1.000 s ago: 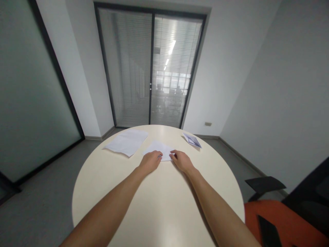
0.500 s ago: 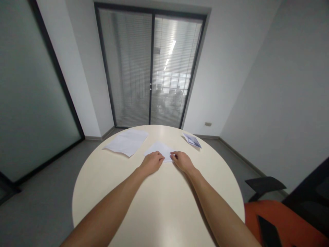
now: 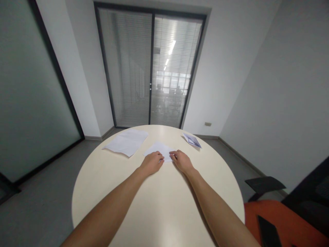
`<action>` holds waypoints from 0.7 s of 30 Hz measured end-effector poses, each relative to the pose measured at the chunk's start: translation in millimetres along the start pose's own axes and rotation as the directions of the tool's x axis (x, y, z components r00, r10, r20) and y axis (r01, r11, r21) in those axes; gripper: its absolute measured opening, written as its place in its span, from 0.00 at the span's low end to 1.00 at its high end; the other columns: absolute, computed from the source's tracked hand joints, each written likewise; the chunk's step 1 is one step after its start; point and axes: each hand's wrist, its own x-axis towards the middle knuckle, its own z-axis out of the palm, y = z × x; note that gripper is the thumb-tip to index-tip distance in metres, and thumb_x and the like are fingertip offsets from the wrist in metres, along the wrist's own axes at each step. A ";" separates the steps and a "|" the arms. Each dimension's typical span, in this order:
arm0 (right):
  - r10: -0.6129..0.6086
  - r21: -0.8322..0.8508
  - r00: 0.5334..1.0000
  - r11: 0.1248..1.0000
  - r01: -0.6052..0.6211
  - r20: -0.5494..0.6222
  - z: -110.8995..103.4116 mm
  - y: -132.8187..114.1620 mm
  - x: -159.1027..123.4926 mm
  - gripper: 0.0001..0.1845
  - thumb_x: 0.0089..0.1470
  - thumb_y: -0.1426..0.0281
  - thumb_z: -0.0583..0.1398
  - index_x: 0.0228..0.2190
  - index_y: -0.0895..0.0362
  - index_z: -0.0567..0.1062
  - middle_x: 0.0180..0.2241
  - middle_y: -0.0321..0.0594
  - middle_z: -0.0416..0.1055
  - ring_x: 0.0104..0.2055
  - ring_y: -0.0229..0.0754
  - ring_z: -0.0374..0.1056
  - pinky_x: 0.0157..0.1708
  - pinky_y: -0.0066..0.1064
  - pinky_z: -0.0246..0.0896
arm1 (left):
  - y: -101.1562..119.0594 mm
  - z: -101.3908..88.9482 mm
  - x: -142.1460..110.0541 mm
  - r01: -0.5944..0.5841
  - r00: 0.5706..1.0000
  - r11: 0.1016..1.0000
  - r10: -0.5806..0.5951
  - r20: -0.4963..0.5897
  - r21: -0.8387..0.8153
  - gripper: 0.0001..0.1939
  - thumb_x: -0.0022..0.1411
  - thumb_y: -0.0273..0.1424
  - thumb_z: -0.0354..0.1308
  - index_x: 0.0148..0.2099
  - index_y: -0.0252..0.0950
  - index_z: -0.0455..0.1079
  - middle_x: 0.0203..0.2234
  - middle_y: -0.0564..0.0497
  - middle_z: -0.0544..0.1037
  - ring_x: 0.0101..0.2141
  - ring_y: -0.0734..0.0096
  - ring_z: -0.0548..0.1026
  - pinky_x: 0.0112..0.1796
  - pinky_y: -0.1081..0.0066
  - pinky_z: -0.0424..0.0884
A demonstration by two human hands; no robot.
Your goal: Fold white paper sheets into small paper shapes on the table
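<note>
A small white sheet of paper (image 3: 159, 147) lies on the round cream table (image 3: 161, 192), its near edge between my two hands. My left hand (image 3: 152, 162) rests at its near left side, fingers curled and closed on the edge. At the right corner, my right hand (image 3: 182, 161) has thumb and fingers drawn together on the paper. My palms and part of the paper's near edge hide the exact grip of the fingertips.
To the left lies a larger, slightly creased white sheet (image 3: 128, 142). A folded paper piece with a dark blue print (image 3: 192, 140) sits at the far right. An orange chair (image 3: 272, 216) with black armrests stands right of the table, and a glass door (image 3: 151, 68) is beyond it.
The fingers of my left hand have shifted slightly along the paper's edge. My right hand has moved a touch up and left. The other papers stay where they were.
</note>
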 end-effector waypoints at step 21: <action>-0.087 -0.162 0.996 0.983 0.083 -0.012 -3.2 1.3 -0.6 0.18 0.65 0.63 0.55 0.50 0.50 0.80 0.56 0.46 0.71 0.56 0.50 0.65 0.56 0.40 0.59 | 0.2 -0.6 -0.2 -0.138 0.990 0.989 0.139 -0.020 0.046 0.16 0.69 0.37 0.54 0.53 0.43 0.78 0.45 0.47 0.78 0.45 0.60 0.73 0.51 0.59 0.67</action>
